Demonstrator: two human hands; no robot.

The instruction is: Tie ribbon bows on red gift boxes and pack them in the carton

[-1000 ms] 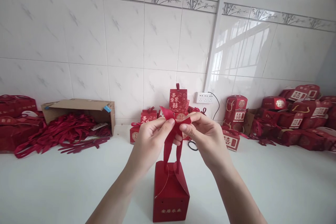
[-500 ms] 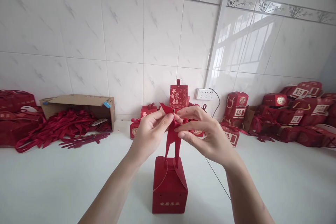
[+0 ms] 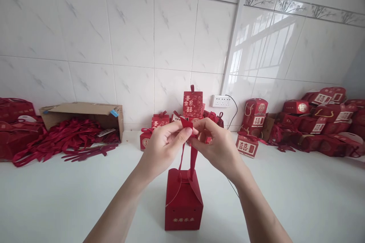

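A red gift box [image 3: 184, 207] with gold lettering on its front stands upright on the white table. Two strands of red ribbon [image 3: 193, 159] rise from its top up to my hands. My left hand [image 3: 165, 144] pinches the ribbon between thumb and fingers, and a pointed end sticks up above the thumb. Right beside it, my right hand [image 3: 218, 146] is closed on the ribbon too, its fingertips meeting those of the left. The part of the ribbon between the fingers is mostly hidden.
An open cardboard box [image 3: 81, 108] spills a heap of red ribbons [image 3: 68, 134] at left. Finished-looking red boxes [image 3: 192, 102] stand behind my hands. More red boxes [image 3: 316, 121] are piled at right. A power strip [image 3: 220, 101] is on the tiled wall; a thin dark cord [image 3: 233, 188] crosses the table.
My right hand's fingers have closed in on the ribbon and moved left against my left hand. The hanging ribbon end in front has been drawn up into the fingers. The box has stayed put.
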